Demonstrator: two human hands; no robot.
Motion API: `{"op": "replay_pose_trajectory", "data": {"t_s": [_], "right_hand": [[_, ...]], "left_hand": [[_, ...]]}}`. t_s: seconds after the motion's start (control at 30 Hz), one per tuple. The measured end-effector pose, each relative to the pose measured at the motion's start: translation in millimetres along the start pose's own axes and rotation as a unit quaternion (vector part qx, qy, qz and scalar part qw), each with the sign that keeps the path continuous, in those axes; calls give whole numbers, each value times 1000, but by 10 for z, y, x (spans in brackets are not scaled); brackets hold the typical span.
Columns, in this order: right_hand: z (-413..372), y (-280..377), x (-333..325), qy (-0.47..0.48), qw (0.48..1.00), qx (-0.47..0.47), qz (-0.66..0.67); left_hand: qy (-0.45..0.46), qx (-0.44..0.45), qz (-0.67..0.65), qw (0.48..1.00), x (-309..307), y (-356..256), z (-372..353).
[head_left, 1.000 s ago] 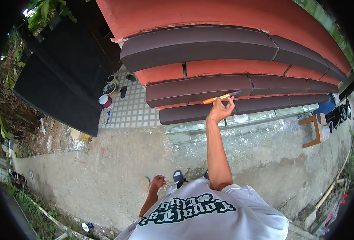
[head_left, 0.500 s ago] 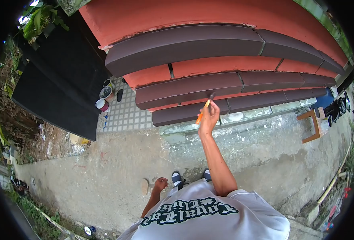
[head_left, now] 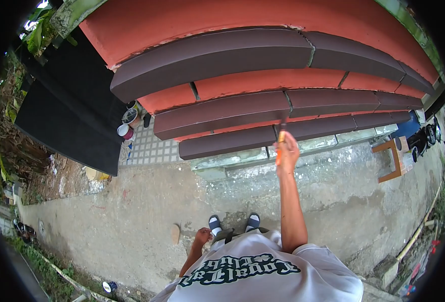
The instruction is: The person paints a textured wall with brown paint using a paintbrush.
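My right hand (head_left: 287, 153) is closed on a paintbrush (head_left: 281, 137) with an orange and yellow handle. The dark bristle end points up at the lower edge of the middle dark brown ledge (head_left: 222, 117), near a joint between its blocks. Above and between the ledges the wall (head_left: 263, 81) is orange-red. My left hand (head_left: 203, 235) hangs low beside my body, near my left foot; its fingers look curled, but whether they hold anything is too small to tell.
Paint buckets (head_left: 125, 132) stand on the tiled floor (head_left: 144, 146) at the left, by a large black panel (head_left: 69, 105). A wooden frame (head_left: 396, 160) is at the right. A lone flat sandal-shaped piece (head_left: 175, 234) lies on the concrete.
My right hand and the brush have moved right along the ledge. The view has shifted, and both my feet now show more fully. My left hand stays low.
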State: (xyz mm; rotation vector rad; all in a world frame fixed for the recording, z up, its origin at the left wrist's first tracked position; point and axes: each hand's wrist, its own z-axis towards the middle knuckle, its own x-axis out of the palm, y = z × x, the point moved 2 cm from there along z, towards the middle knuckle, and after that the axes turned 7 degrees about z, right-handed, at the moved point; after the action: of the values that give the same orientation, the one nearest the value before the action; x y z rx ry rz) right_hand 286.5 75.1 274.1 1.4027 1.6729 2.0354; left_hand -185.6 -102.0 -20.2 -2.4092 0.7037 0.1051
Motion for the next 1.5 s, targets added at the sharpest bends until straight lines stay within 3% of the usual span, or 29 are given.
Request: {"op": "replay_pose_trajectory", "data": {"t_s": [0.1,0.23,0.3,0.43,0.5,0.67,0.87,1.07,1.27,1.37,1.5], "right_hand": [[133,220,-175,-49,996,-66,42],[-95,40,311,42,999,-5,33],[-298,-214,634,102,994,-18,22],[-612,-356,944,240,964,113,-11],[-596,-357,974,255,954,157,-30],[-123,-71,457,163,981,105,-31],[55,112,68,-36,998,-20,39],[-519,-310,880,62,997,8,-53],[-966,-420,1369,190,965,173,-57],[-717,-242,1135,137,979,111,-107],[-414,-69,602,-26,995,8,-99]], "left_hand": [[4,10,3,1000,82,31,1],[0,13,6,1000,163,50,-13],[-5,8,2,1000,175,-20,-75],[-25,-3,-22,999,122,42,-75],[-28,3,-20,999,59,71,-101],[-38,-11,-67,997,-114,151,-205],[-29,-10,-68,997,-335,329,-178],[-23,-6,-67,998,-568,410,-69],[-21,-7,-52,998,-832,479,21],[-18,-1,-52,999,-963,504,40],[-12,4,-57,998,-1119,513,5]]}}
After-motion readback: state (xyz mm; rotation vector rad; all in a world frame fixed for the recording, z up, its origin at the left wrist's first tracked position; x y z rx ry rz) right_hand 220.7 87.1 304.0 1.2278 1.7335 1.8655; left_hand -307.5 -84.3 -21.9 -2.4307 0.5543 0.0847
